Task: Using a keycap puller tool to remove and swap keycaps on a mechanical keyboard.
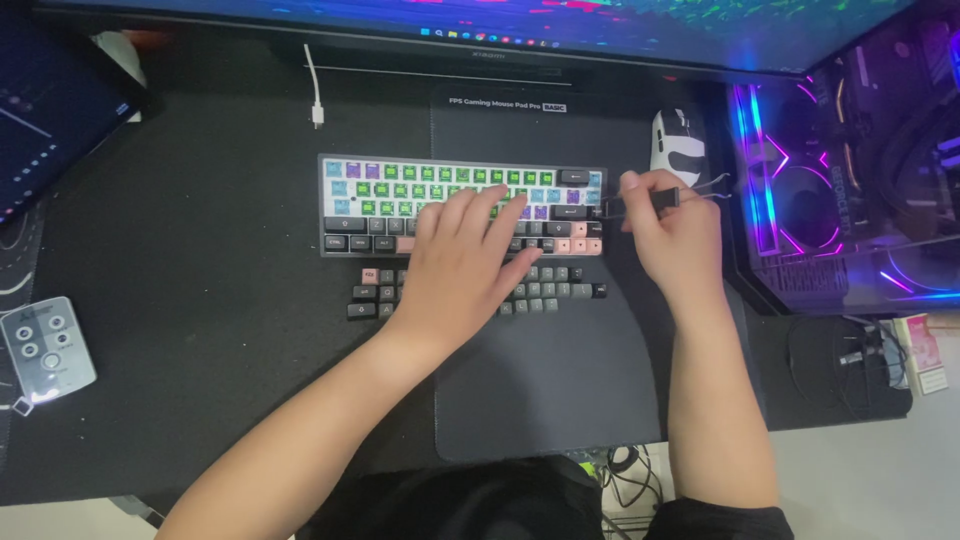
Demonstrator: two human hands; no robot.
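Observation:
A compact keyboard [350, 205] lies on a dark mouse pad [548, 390]. Most of its upper rows are bare, with green and purple switches showing; black and pink keycaps stay on the lower rows. My left hand [462, 262] rests flat on the keyboard's lower middle, fingers spread. My right hand [675, 235] holds a wire keycap puller [640, 203], whose tip sits at the keyboard's right edge by the pink keys. Several removed black and grey keycaps [378, 296] lie in rows just in front of the keyboard, partly under my left hand.
A white and black mouse [678, 143] sits behind my right hand. A lit computer case [850, 190] stands at the right, a monitor [560, 25] at the back, a tablet [50, 120] at the far left. A small grey remote [45, 348] and a white cable [315, 95] lie on the desk.

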